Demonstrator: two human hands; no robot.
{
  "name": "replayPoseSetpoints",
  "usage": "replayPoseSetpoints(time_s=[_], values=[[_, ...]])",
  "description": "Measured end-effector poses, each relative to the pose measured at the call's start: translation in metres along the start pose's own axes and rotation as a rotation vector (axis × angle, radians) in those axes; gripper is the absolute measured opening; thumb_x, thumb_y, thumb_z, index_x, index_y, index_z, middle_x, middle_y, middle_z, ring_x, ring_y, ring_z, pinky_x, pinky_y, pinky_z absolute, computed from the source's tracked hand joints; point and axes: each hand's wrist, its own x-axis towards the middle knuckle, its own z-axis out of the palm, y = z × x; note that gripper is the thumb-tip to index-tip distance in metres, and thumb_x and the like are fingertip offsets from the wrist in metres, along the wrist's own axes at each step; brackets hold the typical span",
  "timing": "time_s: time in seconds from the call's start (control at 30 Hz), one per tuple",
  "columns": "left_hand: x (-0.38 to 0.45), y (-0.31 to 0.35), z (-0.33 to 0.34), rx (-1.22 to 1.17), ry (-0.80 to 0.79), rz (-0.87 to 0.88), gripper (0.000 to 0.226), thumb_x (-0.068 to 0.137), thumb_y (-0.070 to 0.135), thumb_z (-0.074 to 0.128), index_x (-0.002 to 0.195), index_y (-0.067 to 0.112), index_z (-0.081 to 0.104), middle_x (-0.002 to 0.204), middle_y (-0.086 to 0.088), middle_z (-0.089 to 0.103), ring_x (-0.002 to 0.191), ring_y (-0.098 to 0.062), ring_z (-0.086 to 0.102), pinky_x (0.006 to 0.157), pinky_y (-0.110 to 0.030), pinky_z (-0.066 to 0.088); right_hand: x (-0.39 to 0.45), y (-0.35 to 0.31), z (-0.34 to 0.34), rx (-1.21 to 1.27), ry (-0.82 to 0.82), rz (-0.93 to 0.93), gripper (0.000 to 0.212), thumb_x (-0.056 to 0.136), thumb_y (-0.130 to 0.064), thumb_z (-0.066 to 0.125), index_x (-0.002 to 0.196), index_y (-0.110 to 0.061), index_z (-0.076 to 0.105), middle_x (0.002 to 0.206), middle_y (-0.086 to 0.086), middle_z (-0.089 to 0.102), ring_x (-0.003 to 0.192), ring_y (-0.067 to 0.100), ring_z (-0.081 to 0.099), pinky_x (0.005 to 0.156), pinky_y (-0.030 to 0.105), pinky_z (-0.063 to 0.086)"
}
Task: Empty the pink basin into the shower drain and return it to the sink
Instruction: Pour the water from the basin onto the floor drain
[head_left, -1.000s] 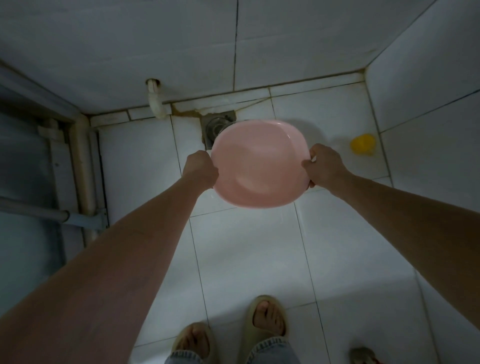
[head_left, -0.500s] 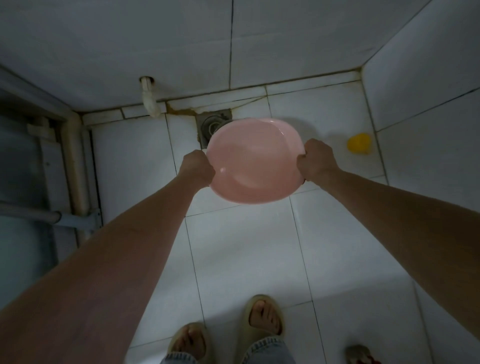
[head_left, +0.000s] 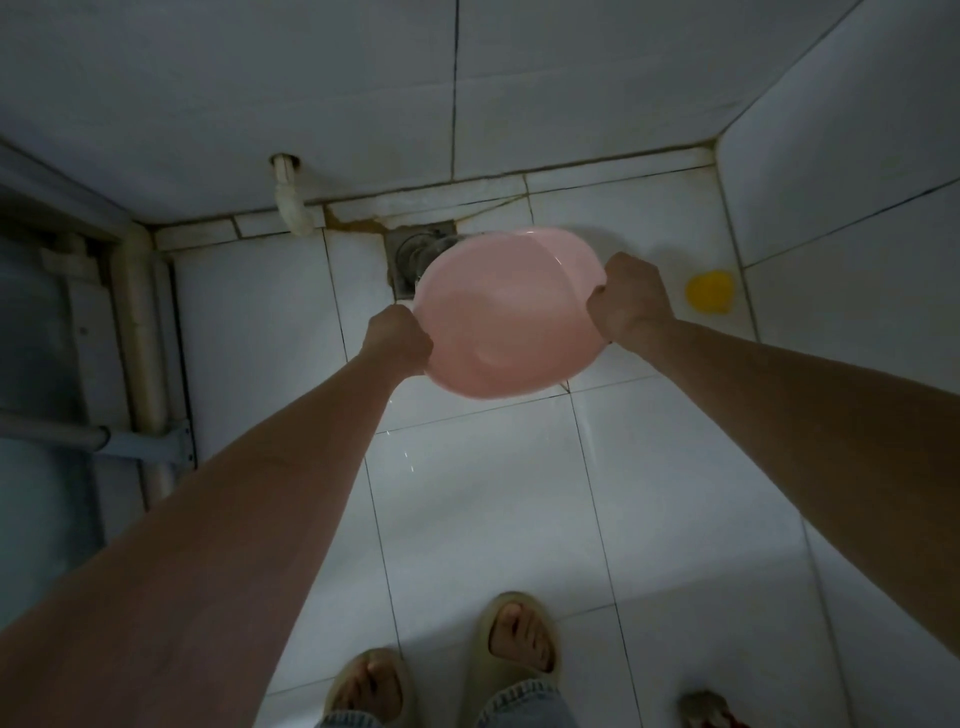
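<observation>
I hold the round pink basin (head_left: 506, 317) in the air over the white tiled floor, tipped away from me and down to the left. My left hand (head_left: 397, 338) grips its near-left rim and my right hand (head_left: 626, 299) grips its right rim, held higher. Water slides off the far-left lip toward the square metal shower drain (head_left: 413, 257), which sits by the back wall and is partly hidden behind the basin. A few drops fall below the basin.
A white pipe elbow (head_left: 291, 200) comes out of the back wall left of the drain. Vertical pipes (head_left: 143, 332) and a horizontal bar stand at the left. A small yellow object (head_left: 710, 292) lies by the right wall. My feet in slippers (head_left: 514, 649) are at the bottom.
The basin has tilted further toward the drain: my right hand rose, my left hand dropped, and water now runs off the far-left lip.
</observation>
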Motion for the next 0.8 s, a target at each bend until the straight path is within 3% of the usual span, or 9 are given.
replayPoseSetpoints(time_s=[0.17, 0.3, 0.4, 0.5, 0.6, 0.7, 0.77, 0.8], values=[[-0.002, 0.002, 0.002, -0.015, -0.026, -0.021, 0.026, 0.088, 0.0, 0.052, 0.111, -0.008, 0.063, 0.11, -0.024, 0.067, 0.094, -0.034, 0.067, 0.081, -0.035, 0.056, 0.0, -0.005, -0.008, -0.002, 0.004, -0.01, 0.033, 0.088, -0.003, 0.048, 0.117, 0.01, 0.054, 0.126, 0.027, 0.057, 0.116, 0.039, 0.056, 0.091, 0.036, 0.046], [-0.003, 0.003, 0.002, 0.018, -0.036, -0.023, 0.026, 0.086, -0.002, 0.054, 0.109, -0.01, 0.062, 0.089, -0.017, 0.06, 0.085, -0.029, 0.061, 0.082, -0.035, 0.054, -0.002, -0.009, -0.012, 0.0, -0.001, -0.02, 0.031, 0.088, -0.002, 0.048, 0.116, 0.012, 0.055, 0.125, 0.028, 0.058, 0.116, 0.038, 0.056, 0.091, 0.035, 0.047], [-0.002, 0.004, 0.002, 0.047, -0.045, -0.02, 0.025, 0.087, -0.002, 0.054, 0.11, -0.011, 0.061, 0.085, -0.016, 0.057, 0.084, -0.028, 0.057, 0.087, -0.038, 0.054, -0.003, -0.011, -0.013, -0.004, 0.003, -0.019, 0.032, 0.088, -0.001, 0.048, 0.116, 0.012, 0.055, 0.125, 0.027, 0.058, 0.116, 0.039, 0.056, 0.093, 0.036, 0.046], [-0.004, 0.006, 0.001, 0.079, -0.052, -0.032, 0.018, 0.089, -0.001, 0.053, 0.105, -0.004, 0.06, 0.072, -0.01, 0.051, 0.084, -0.027, 0.054, 0.084, -0.035, 0.053, -0.003, -0.015, -0.012, -0.005, 0.011, -0.013, 0.032, 0.087, 0.0, 0.048, 0.116, 0.011, 0.057, 0.124, 0.027, 0.059, 0.116, 0.039, 0.056, 0.093, 0.036, 0.047], [-0.002, 0.005, 0.001, 0.03, -0.049, -0.059, 0.024, 0.091, -0.001, 0.05, 0.111, -0.01, 0.059, 0.081, -0.014, 0.055, 0.085, -0.028, 0.057, 0.088, -0.037, 0.054, -0.003, -0.024, -0.014, 0.0, 0.037, -0.006, 0.033, 0.086, -0.001, 0.051, 0.116, 0.009, 0.058, 0.124, 0.025, 0.061, 0.116, 0.039, 0.057, 0.094, 0.038, 0.048], [0.0, 0.006, 0.0, -0.027, -0.06, -0.111, 0.029, 0.094, 0.001, 0.043, 0.116, -0.011, 0.057, 0.081, -0.017, 0.059, 0.081, -0.029, 0.063, 0.077, -0.037, 0.055, 0.0, -0.036, -0.016, -0.005, 0.082, 0.007, 0.032, 0.085, -0.003, 0.054, 0.116, 0.004, 0.06, 0.122, 0.021, 0.063, 0.114, 0.037, 0.06, 0.093, 0.04, 0.05], [0.0, 0.006, -0.003, -0.071, -0.064, -0.13, 0.021, 0.093, -0.001, 0.039, 0.097, -0.007, 0.059, 0.084, -0.02, 0.062, 0.077, -0.032, 0.064, 0.068, -0.036, 0.054, 0.0, -0.042, -0.016, -0.034, 0.1, 0.008, 0.031, 0.086, -0.005, 0.055, 0.115, 0.002, 0.061, 0.12, 0.019, 0.064, 0.113, 0.035, 0.061, 0.091, 0.038, 0.051], [0.0, 0.007, -0.004, -0.084, -0.059, -0.139, 0.019, 0.093, -0.001, 0.038, 0.082, -0.003, 0.054, 0.076, -0.018, 0.058, 0.066, -0.028, 0.059, 0.057, -0.033, 0.049, 0.0, -0.046, -0.017, -0.047, 0.105, 0.009, 0.03, 0.086, -0.005, 0.055, 0.115, 0.001, 0.061, 0.12, 0.018, 0.065, 0.113, 0.035, 0.062, 0.09, 0.038, 0.051]])
